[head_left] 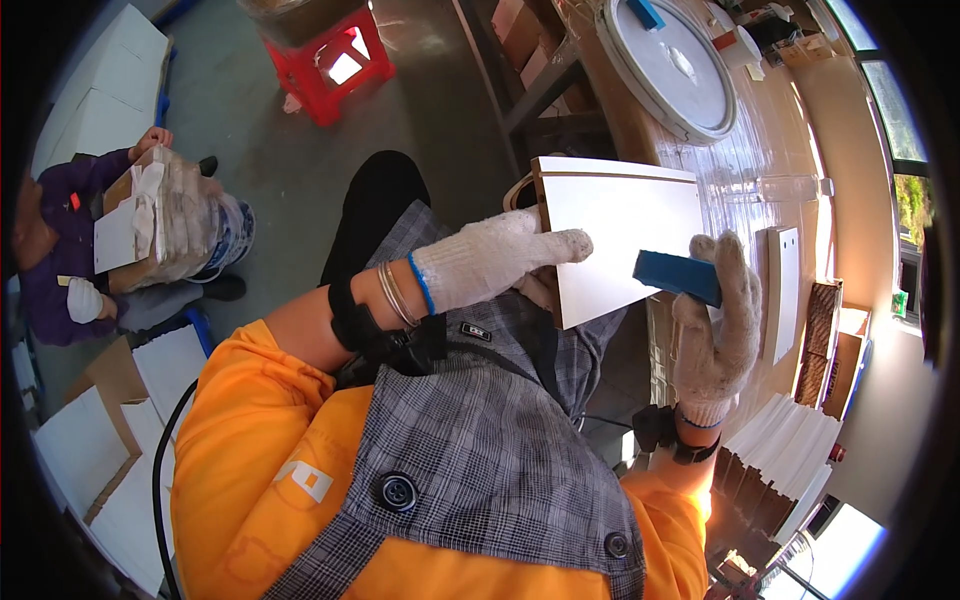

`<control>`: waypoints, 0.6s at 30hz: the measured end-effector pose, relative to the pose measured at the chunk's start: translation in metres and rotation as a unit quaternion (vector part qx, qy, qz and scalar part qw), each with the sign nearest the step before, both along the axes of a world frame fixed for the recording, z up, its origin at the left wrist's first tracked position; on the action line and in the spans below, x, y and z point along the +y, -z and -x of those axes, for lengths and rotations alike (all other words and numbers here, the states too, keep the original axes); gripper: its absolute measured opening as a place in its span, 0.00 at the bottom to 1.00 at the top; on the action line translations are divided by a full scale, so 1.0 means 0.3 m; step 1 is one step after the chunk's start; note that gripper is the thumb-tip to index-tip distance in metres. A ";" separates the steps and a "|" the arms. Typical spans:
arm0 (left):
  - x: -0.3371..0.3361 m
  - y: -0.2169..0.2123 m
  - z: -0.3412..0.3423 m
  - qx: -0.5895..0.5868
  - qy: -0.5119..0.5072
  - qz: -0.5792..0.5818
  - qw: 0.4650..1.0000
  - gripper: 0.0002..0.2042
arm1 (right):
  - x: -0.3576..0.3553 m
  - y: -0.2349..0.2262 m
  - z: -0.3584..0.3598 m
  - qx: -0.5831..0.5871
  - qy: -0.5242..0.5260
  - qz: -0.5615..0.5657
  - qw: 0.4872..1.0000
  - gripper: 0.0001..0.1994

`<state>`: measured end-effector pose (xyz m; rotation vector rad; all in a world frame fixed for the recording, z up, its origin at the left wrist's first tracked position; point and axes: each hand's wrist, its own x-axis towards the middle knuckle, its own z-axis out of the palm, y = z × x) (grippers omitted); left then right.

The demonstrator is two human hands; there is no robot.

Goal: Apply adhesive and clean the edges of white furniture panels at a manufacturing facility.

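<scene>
Head view: our left hand pinches the white panel at its near-left edge, its long side running rightward; our right hand clamps a blue block touching its right edge.

Grey concrete floor under me, scuffed. Red plastic stool up ahead with a brown box sitting on it. Wooden counter runs along my right under clear plastic sheet, sun hitting it hard. Round white lid-like disc lies on it, small clutter beyond at the far end. Window along the right wall, greenery outside. Stacks of white panels: left floor, top left, lower right. Another person sits at left, wrapped bundle on lap.
</scene>
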<state>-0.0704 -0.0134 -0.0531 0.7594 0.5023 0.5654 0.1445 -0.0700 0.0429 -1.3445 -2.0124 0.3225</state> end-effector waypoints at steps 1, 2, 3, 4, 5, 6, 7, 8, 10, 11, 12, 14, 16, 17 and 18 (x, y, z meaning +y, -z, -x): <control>0.001 0.003 0.000 0.000 -0.005 0.005 1.000 0.28 | -0.020 0.007 -0.016 0.000 0.003 0.000 1.000 0.25; 0.001 0.005 0.000 0.000 -0.011 0.008 1.000 0.28 | -0.038 0.016 -0.032 0.012 0.017 -0.002 1.000 0.25; 0.000 0.007 0.001 0.000 -0.008 0.005 1.000 0.28 | -0.052 0.023 -0.051 0.036 0.038 0.002 0.999 0.26; -0.002 0.009 0.001 0.013 -0.019 -0.005 1.000 0.28 | -0.080 0.029 -0.065 0.107 0.074 0.045 0.991 0.26; -0.003 0.010 0.000 0.021 -0.029 -0.015 0.999 0.28 | -0.099 0.036 -0.082 0.106 0.078 0.038 0.991 0.26; -0.004 0.010 0.001 0.021 -0.025 -0.022 0.999 0.28 | -0.113 0.044 -0.099 0.134 0.118 0.013 0.984 0.26; -0.005 0.008 0.002 0.031 -0.028 -0.017 0.999 0.28 | -0.126 0.050 -0.114 0.179 0.154 -0.016 0.972 0.26; -0.007 0.006 0.002 0.037 -0.032 -0.010 0.999 0.28 | -0.143 0.052 -0.129 0.230 0.198 0.006 0.953 0.28; -0.011 -0.001 -0.004 0.041 -0.034 -0.017 0.998 0.28 | -0.170 0.051 -0.154 0.236 0.224 -0.001 0.946 0.29; -0.012 -0.005 -0.007 0.045 -0.043 -0.017 0.998 0.28 | -0.181 0.046 -0.166 0.264 0.248 -0.009 0.932 0.29; -0.013 -0.010 -0.004 0.066 -0.034 -0.032 0.997 0.27 | -0.194 0.037 -0.178 0.251 0.254 -0.011 0.934 0.29; -0.009 -0.016 -0.011 0.138 -0.035 -0.150 0.978 0.27 | -0.216 0.012 -0.206 0.360 0.263 -0.019 0.895 0.27; -0.020 -0.021 -0.013 0.250 -0.036 -0.291 0.923 0.21 | -0.230 -0.020 -0.245 0.378 0.253 -0.059 0.889 0.26; -0.025 -0.022 -0.020 0.249 -0.033 -0.294 0.922 0.21 | -0.237 -0.032 -0.262 0.403 0.229 -0.094 0.881 0.26; -0.030 -0.022 -0.025 0.201 -0.084 -0.405 0.888 0.19 | -0.243 -0.041 -0.278 0.356 0.270 -0.119 0.887 0.29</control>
